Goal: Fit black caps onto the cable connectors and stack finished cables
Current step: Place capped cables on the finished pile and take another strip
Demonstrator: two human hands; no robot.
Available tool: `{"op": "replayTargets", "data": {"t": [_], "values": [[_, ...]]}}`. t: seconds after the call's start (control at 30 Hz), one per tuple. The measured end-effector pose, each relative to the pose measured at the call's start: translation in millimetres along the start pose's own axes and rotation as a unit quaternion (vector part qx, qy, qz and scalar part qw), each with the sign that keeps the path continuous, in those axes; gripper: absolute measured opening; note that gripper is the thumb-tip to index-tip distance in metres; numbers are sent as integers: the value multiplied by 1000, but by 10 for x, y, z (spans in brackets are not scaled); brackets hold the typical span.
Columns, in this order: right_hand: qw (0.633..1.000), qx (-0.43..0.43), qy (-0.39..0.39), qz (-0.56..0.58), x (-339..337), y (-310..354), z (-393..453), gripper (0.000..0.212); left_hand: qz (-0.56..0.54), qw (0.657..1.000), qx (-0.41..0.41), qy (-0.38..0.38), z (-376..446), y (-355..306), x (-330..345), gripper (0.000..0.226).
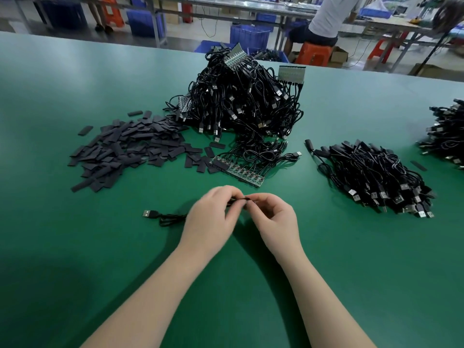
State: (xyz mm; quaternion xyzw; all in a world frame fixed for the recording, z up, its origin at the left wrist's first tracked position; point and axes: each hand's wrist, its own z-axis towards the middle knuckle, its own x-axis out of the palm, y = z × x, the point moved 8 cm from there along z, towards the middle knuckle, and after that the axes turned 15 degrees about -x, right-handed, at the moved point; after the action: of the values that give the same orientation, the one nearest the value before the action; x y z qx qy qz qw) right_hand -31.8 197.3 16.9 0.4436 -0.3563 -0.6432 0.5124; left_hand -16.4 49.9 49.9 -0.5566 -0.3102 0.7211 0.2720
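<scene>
My left hand and my right hand meet above the green table, both pinching one black cable's end between their fingertips; a black cap seems to be on it, mostly hidden by fingers. That cable trails left to its USB plug. A spread of loose black caps lies at the left. A strip of green circuit boards with cables lies just beyond my hands. A tall tangle of uncapped cables rises behind it. A pile of capped cables sits at the right.
Another cable heap reaches in from the right edge, with a single loose cap beside it. Beyond the table's far edge stand blue crates, orange stools and a seated person at another bench.
</scene>
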Motion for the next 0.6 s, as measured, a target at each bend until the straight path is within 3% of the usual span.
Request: {"op": "replayTargets", "data": {"t": [0.13,0.47,0.6], "values": [[1000,-11,10,-1,10,28,1,24,-43,997,-18,69,8,105,124,4],[998,-40,13,54,35,127,-22,16,-44,997,-21,58,34,127,68,15],[997,-68,-8,46,-22,158,2,28,-49,997,-15,61,22,111,83,15]]}}
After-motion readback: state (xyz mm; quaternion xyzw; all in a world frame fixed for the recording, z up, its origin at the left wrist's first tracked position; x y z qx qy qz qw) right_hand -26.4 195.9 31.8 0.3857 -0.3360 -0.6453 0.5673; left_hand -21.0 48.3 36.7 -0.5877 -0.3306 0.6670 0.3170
